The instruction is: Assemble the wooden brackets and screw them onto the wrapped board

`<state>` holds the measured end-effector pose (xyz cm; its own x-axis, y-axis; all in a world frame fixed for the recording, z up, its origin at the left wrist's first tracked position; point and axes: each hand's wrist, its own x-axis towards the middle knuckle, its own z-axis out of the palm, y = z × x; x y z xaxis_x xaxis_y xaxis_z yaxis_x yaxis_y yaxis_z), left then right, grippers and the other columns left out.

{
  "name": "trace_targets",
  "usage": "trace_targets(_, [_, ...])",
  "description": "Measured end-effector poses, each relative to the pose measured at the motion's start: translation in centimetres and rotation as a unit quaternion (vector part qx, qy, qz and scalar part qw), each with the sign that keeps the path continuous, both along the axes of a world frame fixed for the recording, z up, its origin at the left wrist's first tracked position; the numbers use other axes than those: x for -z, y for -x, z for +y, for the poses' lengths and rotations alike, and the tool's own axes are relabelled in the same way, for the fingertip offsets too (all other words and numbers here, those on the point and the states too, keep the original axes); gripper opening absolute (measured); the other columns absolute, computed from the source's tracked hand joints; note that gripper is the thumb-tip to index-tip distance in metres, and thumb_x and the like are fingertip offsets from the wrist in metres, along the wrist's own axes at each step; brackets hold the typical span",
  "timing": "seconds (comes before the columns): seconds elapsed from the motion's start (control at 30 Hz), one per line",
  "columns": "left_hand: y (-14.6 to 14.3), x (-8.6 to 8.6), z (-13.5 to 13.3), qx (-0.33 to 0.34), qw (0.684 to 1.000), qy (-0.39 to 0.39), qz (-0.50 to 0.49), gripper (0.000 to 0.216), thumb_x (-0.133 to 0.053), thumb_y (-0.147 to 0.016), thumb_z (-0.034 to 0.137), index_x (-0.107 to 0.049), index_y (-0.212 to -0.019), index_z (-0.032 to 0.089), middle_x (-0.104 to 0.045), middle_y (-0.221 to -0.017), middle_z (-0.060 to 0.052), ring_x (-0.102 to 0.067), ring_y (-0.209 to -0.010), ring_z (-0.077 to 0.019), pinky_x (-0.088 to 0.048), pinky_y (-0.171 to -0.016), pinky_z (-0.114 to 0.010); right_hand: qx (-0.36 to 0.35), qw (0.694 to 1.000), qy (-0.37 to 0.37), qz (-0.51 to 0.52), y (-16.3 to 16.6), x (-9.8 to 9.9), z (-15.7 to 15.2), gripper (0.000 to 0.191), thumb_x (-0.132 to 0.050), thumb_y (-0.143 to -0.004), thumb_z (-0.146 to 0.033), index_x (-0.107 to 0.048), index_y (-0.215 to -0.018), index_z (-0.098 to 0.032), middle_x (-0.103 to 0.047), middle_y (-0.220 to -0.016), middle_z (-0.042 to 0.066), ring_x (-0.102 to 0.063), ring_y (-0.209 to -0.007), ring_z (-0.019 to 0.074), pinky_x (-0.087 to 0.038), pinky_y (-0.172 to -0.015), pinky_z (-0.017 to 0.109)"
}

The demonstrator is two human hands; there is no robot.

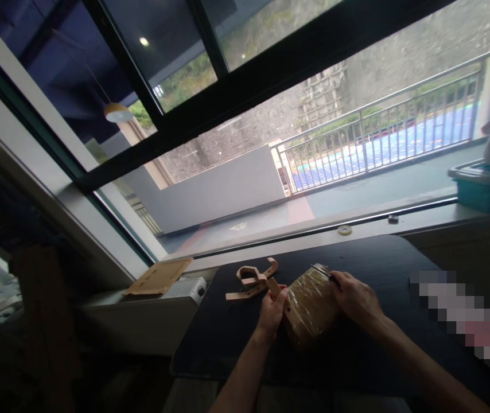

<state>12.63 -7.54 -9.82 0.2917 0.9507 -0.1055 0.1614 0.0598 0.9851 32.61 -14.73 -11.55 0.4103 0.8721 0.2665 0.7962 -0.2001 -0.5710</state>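
Note:
A brown package wrapped in clear shiny film (311,307) lies on the black table (236,338). My left hand (273,312) is closed on its left edge and holds it steady. My right hand (357,298) is closed on a thin dark blade-like tool (323,273), whose tip rests at the package's far top corner. Just beyond my left hand lie several tan wooden or leather strips and a loop (253,280).
A window sill runs behind the table with a roll of tape (345,230) and a small dark item (393,218). A teal bin (486,189) stands at the far right. Flat cardboard (159,276) and a white ribbed box (185,288) sit at the left.

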Motion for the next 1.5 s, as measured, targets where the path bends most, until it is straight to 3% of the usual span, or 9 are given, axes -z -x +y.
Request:
trace_targets(0.13, [1.1, -0.8, 0.7, 0.048, 0.999, 0.018, -0.011, 0.049, -0.065, -0.071, 0.043, -0.054, -0.108, 0.013, -0.063, -0.090, -0.006, -0.060, -0.081, -0.0166, -0.047, -0.075, -0.029, -0.007, 1.000, 0.025, -0.001, -0.6, 0.1, -0.8, 0.038, -0.033, -0.089, -0.036, -0.058, -0.115, -0.023, -0.062, -0.117, 0.006, -0.063, -0.089, 0.0241, -0.045, -0.073, 0.035])
trace_targets(0.33, [4.9, -1.4, 1.4, 0.157, 0.987, 0.041, 0.002, 0.047, -0.066, -0.073, 0.037, -0.057, -0.113, 0.015, -0.061, -0.116, -0.010, -0.054, -0.110, -0.0209, -0.039, -0.096, -0.032, 0.016, 0.998, 0.034, 0.053, -1.6, 0.4, -0.4, 0.041, -0.036, -0.087, -0.041, -0.057, -0.117, -0.022, -0.064, -0.114, 0.007, -0.060, -0.099, 0.0254, -0.045, -0.080, 0.035])
trace_targets(0.43, [7.8, -2.4, 2.8, 0.205, 0.976, 0.055, 0.045, 0.047, -0.073, -0.065, 0.033, -0.062, -0.107, 0.016, -0.063, -0.113, -0.009, -0.055, -0.109, -0.0228, -0.039, -0.096, -0.033, 0.018, 0.996, 0.057, 0.069, -1.4, 0.8, 0.0, 0.043, -0.037, -0.086, -0.046, -0.055, -0.120, -0.025, -0.067, -0.108, 0.006, -0.062, -0.097, 0.0261, -0.046, -0.078, 0.035])
trace_targets(0.53, [10.4, -3.8, 4.4, 0.295, 0.935, 0.032, 0.195, 0.050, -0.066, -0.071, 0.040, -0.059, -0.114, 0.016, -0.063, -0.112, -0.010, -0.057, -0.104, -0.0229, -0.043, -0.090, -0.034, 0.042, 0.994, 0.077, 0.063, -1.3, 1.3, 0.2, 0.045, -0.039, -0.084, -0.050, -0.056, -0.119, -0.028, -0.069, -0.101, 0.005, -0.063, -0.092, 0.0268, -0.046, -0.074, 0.035])
trace_targets(0.63, [11.1, -4.5, 5.2, 0.296, 0.932, 0.013, 0.211, 0.053, -0.062, -0.074, 0.040, -0.055, -0.118, 0.013, -0.062, -0.110, -0.012, -0.058, -0.101, -0.0222, -0.045, -0.087, -0.033, 0.066, 0.993, 0.078, 0.055, -1.7, 1.7, 0.5, 0.045, -0.044, -0.081, -0.053, -0.058, -0.116, -0.030, -0.069, -0.100, 0.006, -0.063, -0.091, 0.0271, -0.046, -0.071, 0.034])
trace_targets(0.9, [7.5, -1.3, 5.0, 0.366, 0.921, -0.040, 0.130, 0.066, -0.064, -0.074, 0.035, -0.041, -0.133, 0.018, -0.064, -0.106, -0.010, -0.061, -0.095, -0.0217, -0.046, -0.084, -0.033, 0.088, 0.983, 0.160, 0.009, -2.6, 1.1, 1.8, 0.048, -0.044, -0.078, -0.055, -0.060, -0.115, -0.029, -0.069, -0.095, 0.010, -0.063, -0.083, 0.0282, -0.044, -0.066, 0.035])
trace_targets(1.17, [7.1, 0.0, 7.5, 0.407, 0.906, -0.065, 0.095, 0.065, -0.067, -0.072, 0.032, -0.043, -0.130, 0.015, -0.065, -0.105, -0.009, -0.061, -0.092, -0.0205, -0.046, -0.084, -0.033, 0.153, 0.974, 0.166, 0.005, -0.4, -0.2, 1.9, 0.049, -0.039, -0.076, -0.056, -0.060, -0.111, -0.029, -0.066, -0.099, 0.006, -0.061, -0.091, 0.0303, -0.046, -0.069, 0.036])
trace_targets(1.37, [7.3, 1.9, 8.5, 0.430, 0.903, -0.006, 0.004, 0.070, -0.068, -0.072, 0.038, -0.039, -0.132, 0.017, -0.064, -0.101, -0.008, -0.062, -0.089, -0.0191, -0.048, -0.078, -0.030, 0.173, 0.969, 0.176, -0.002, -1.2, 0.6, 1.9, 0.053, -0.039, -0.071, -0.061, -0.059, -0.110, -0.031, -0.065, -0.101, 0.008, -0.060, -0.095, 0.0329, -0.048, -0.071, 0.041])
trace_targets(1.5, [7.7, 2.3, 8.8, 0.420, 0.907, -0.027, 0.031, 0.073, -0.070, -0.067, 0.047, -0.044, -0.129, 0.018, -0.063, -0.101, -0.007, -0.061, -0.091, -0.0203, -0.046, -0.079, -0.031, 0.189, 0.969, 0.160, -0.007, -1.8, 1.0, 1.9, 0.042, -0.043, -0.071, -0.058, -0.060, -0.101, -0.035, -0.067, -0.097, 0.006, -0.061, -0.092, 0.0306, -0.049, -0.068, 0.038])
